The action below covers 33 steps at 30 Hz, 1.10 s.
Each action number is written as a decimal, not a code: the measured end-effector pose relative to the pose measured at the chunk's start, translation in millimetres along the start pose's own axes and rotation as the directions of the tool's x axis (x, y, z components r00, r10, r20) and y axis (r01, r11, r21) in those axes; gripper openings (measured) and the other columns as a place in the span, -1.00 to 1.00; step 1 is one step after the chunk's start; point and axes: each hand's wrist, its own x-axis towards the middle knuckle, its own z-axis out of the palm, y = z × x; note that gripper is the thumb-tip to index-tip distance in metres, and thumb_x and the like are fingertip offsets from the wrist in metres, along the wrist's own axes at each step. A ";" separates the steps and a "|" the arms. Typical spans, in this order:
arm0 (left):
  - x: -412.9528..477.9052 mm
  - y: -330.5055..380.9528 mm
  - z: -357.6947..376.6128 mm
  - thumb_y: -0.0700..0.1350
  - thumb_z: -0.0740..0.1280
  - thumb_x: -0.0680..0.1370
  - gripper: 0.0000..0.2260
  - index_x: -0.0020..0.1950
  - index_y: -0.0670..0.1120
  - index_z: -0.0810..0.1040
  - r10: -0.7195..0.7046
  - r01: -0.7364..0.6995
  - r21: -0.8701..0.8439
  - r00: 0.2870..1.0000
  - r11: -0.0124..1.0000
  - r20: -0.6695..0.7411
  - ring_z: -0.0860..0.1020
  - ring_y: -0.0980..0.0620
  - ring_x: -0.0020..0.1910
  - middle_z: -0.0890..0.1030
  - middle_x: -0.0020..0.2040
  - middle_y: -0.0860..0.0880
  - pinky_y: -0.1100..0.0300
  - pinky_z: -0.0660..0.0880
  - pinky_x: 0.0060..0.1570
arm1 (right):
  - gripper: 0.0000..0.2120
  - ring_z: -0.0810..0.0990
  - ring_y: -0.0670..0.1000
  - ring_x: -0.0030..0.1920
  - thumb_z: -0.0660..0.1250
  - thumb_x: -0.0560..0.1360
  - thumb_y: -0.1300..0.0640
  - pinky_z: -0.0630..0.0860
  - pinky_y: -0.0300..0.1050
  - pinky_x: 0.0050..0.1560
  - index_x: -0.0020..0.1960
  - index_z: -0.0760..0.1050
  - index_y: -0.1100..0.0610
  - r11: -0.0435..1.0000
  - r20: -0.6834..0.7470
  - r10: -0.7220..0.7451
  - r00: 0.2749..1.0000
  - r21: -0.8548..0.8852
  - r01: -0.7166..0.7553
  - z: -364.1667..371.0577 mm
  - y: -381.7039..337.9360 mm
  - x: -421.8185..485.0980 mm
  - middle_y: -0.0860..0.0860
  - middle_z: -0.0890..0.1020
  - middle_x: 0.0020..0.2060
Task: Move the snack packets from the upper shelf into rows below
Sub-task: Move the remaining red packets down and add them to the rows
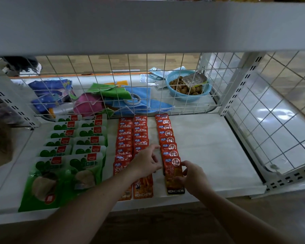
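Just in front of the wire grille [148, 81], on the white lower shelf [209, 155], five rows of snack packets run from the grille toward the person, each packet overlapping the next. Farthest left along the grille lie two rows of green packets [74, 143]. Toward its middle lie two close rows of red packets [132, 136], and a little farther right, across a narrow gap, runs a single red row [166, 136]. The front packet [173, 175] of that single row, the one farthest from the grille, lies flat with a black KONCHEW band at its near end. The right hand [192, 176] pinches this packet's right edge, thumb on top and fingers curled at the side. The left hand [144, 161] hovers over the near end of the two red rows, fingers loosely bent and holding nothing that shows; whether its fingertips touch the front packet's left edge I cannot tell. Behind the grille sit a blue basket [190, 98] of brown nuts [178, 85] with a metal scoop [194, 79], a heap of coloured cloths [113, 92] and a tape roll [132, 101]. Above the grille the pale upper shelf [148, 27] spans the whole view.
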 end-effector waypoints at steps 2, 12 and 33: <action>0.6 0.4 0.6 -0.18 0.48 0.49 -0.36 0.51 -0.04 0.29 0.002 -0.002 0.011 1.000 1.000 -0.001 0.67 0.06 -0.18 0.59 -0.09 0.00 0.11 0.66 -0.13 | -0.48 0.64 -0.02 0.01 0.45 0.49 0.05 0.66 -0.02 0.03 0.40 0.40 0.09 1.000 0.008 0.004 1.000 0.000 -0.004 0.6 1.0 -0.1 0.05 0.61 0.11; -10.1 18.6 -9.8 -0.11 0.38 0.58 -0.54 0.45 -0.02 0.36 0.039 -0.036 0.031 0.993 0.999 -0.115 0.55 0.14 -0.12 0.54 -0.07 0.06 0.29 0.51 -0.18 | -0.39 0.55 0.00 0.22 0.38 0.53 -0.08 0.56 -0.04 0.21 0.49 0.28 0.08 0.987 -0.091 -0.033 0.995 -0.159 0.018 -24.9 -11.6 -10.2 0.06 0.54 0.28; -106.2 142.1 -89.9 0.21 0.15 0.63 -0.47 0.58 0.16 0.14 0.349 -0.095 0.633 0.891 0.769 -0.291 0.04 -0.11 0.59 0.10 0.62 0.00 -0.11 -0.03 0.53 | -0.33 0.08 0.11 0.58 -0.03 0.59 -0.33 0.04 0.11 0.57 0.58 0.07 0.00 0.810 -0.295 -0.367 0.882 -0.568 0.146 -149.6 -125.3 -99.1 0.06 0.20 0.56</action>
